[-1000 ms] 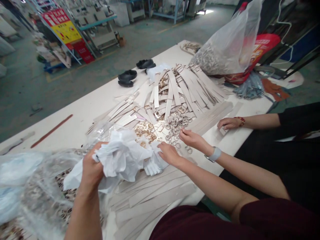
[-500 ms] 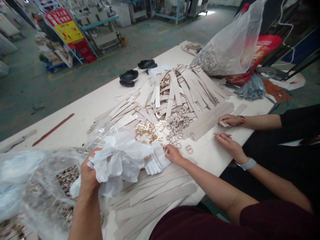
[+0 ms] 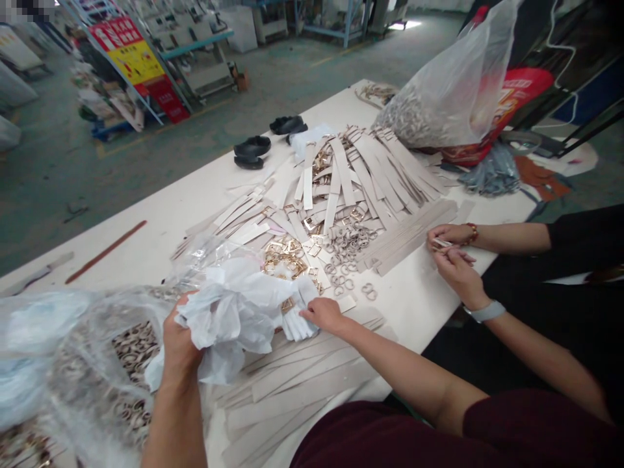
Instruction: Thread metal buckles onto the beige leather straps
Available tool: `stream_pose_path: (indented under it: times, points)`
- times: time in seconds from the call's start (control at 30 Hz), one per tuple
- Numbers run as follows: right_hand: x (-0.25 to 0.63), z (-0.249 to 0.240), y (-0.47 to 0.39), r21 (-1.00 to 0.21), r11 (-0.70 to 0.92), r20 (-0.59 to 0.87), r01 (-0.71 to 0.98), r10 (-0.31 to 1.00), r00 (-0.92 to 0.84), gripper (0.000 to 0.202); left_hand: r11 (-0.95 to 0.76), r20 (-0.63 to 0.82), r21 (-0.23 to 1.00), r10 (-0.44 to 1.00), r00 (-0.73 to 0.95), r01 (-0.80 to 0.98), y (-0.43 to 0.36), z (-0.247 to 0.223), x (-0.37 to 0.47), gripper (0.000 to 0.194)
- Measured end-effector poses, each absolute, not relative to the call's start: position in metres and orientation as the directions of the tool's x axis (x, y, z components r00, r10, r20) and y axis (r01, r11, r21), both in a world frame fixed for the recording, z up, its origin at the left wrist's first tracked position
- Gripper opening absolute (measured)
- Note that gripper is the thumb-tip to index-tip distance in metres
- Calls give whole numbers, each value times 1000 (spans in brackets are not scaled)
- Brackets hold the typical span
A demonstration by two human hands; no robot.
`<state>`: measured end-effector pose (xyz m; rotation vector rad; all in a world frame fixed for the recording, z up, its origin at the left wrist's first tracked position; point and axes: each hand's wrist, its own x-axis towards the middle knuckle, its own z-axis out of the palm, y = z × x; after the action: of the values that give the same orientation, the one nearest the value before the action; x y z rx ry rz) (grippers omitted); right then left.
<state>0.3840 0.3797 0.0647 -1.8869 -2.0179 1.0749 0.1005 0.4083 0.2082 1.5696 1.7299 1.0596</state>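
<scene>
A crumpled bundle of thin white tissue paper (image 3: 229, 305) is gripped at its left side by my left hand (image 3: 182, 344), whose fingers are mostly hidden beneath it. My right hand (image 3: 324, 314) has its fingers closed at the bundle's folded right end, pinching the paper's edge. Just beyond the paper lie gold buckles (image 3: 285, 255) in a small heap. Small beige loops (image 3: 348, 240) are piled to the right of them. Below both hands, flat beige straps (image 3: 305, 390) are spread along the near side of the white table (image 3: 166, 227).
A heap of buckled straps (image 3: 365, 169) covers the table's middle. Clear bags of loops stand at the near left (image 3: 112, 364) and far right (image 3: 439, 104). At the right, a co-worker's hands (image 3: 453, 260) hold a small piece. Black objects (image 3: 252, 151) lie along the far edge.
My right hand has moved left along the paper's folded end. My left hand has shifted slightly right with the bundle. The co-worker's hands have come together.
</scene>
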Motion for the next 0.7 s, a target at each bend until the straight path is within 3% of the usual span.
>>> stream_pose_path:
  times: [0.1, 0.17, 0.23, 0.3, 0.37, 0.43, 0.47, 0.6, 0.7]
  points:
    - [388, 73, 388, -662, -9, -294, 750, 923, -249, 36, -24, 110, 860, 984, -138, 510, 406, 211, 100, 34]
    - [394, 90, 397, -701, 37, -233, 712, 932, -277, 40, -122, 162, 804, 987, -17, 582, 405, 215, 106, 30]
    - [397, 116, 408, -761, 111, -129, 640, 940, -317, 41, -191, 103, 742, 980, 171, 643, 404, 220, 121, 24]
    - [395, 145, 418, -814, 234, 10, 532, 921, -389, 41, -204, -43, 717, 942, 334, 666, 406, 223, 143, 33]
    - [387, 174, 427, -818, 378, 145, 433, 865, -481, 38, -201, -148, 724, 889, 434, 660, 410, 224, 168, 54]
    - [379, 198, 433, -782, 481, 229, 396, 813, -536, 34, -238, -134, 755, 856, 499, 611, 418, 224, 187, 60]
    - [375, 208, 435, -767, 511, 257, 389, 800, -543, 33, -271, -96, 769, 847, 523, 580, 422, 223, 193, 53]
    - [376, 233, 435, -780, 540, 340, 316, 790, -511, 35, -372, 70, 759, 863, 500, 534, 437, 226, 187, 9]
    - [391, 218, 427, -859, 396, 311, 323, 907, -285, 38, -339, 200, 778, 932, 303, 529, 442, 239, 164, 14]
